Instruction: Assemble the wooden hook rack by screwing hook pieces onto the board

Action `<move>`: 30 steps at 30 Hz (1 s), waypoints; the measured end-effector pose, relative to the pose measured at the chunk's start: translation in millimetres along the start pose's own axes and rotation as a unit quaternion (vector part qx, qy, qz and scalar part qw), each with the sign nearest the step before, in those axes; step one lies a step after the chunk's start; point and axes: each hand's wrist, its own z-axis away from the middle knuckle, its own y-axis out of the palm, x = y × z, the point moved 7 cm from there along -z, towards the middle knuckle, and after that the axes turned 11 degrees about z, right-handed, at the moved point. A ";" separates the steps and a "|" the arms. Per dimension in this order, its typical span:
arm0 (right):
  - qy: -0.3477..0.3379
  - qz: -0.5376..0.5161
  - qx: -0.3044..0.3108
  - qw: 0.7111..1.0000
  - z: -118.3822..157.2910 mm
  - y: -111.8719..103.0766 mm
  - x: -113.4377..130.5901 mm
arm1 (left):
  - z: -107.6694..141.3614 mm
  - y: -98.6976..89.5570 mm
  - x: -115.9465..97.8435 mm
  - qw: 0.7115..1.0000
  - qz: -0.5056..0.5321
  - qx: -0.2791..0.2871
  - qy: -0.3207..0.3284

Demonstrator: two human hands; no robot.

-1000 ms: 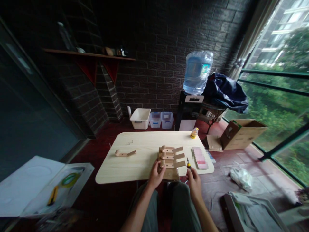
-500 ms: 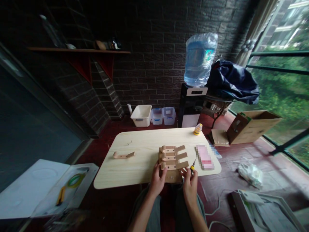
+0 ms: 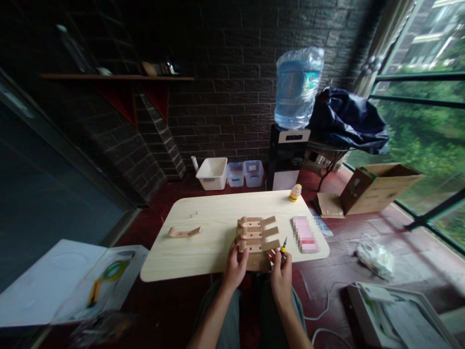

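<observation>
A wooden board (image 3: 258, 262) at the table's near edge carries three curved wooden pieces (image 3: 251, 235) lying side by side, each with dark screw spots. My left hand (image 3: 236, 265) is closed on the board's left side, thumb beside the nearest curved piece. In my right hand (image 3: 281, 271) is a screwdriver (image 3: 283, 249) with a yellow and black handle, its tip pointing up and away. The fingers of that hand are by the board's right edge; whether they touch it I cannot tell. Another curved wooden piece (image 3: 184, 233) lies apart on the left of the table.
The pale table (image 3: 214, 208) also bears small metal bits (image 3: 193, 214), a yellow-capped clear container (image 3: 295, 193) and a blurred pink item (image 3: 305, 234). Beyond stand plastic bins (image 3: 212, 174) and a water dispenser (image 3: 288, 155). Open cases (image 3: 127, 276) and cardboard boxes (image 3: 378, 189) flank the table.
The whole view has shifted slightly. Both hands keep their holds, and the screwdriver stays in my right hand, a touch closer to the board.
</observation>
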 end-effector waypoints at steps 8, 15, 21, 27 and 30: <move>-0.005 0.058 -0.039 0.998 -2.1 -25.0 13.8 | 4.9 -1.6 0.2 1.000 -0.007 0.003 0.003; -0.121 0.154 0.119 0.973 -34.1 -44.6 72.3 | 8.3 -6.1 -4.4 0.999 -0.010 -0.005 0.030; -0.248 0.406 0.314 0.822 -50.4 -13.1 128.4 | 11.1 -12.0 -6.4 0.999 -0.011 -0.005 0.041; -0.303 0.582 0.376 0.654 -40.8 26.7 147.9 | 15.0 -21.6 -5.2 0.998 -0.014 -0.010 0.055; -0.312 0.615 0.392 0.610 -32.0 42.4 149.5 | 15.6 -26.5 -5.0 0.998 -0.012 0.000 0.057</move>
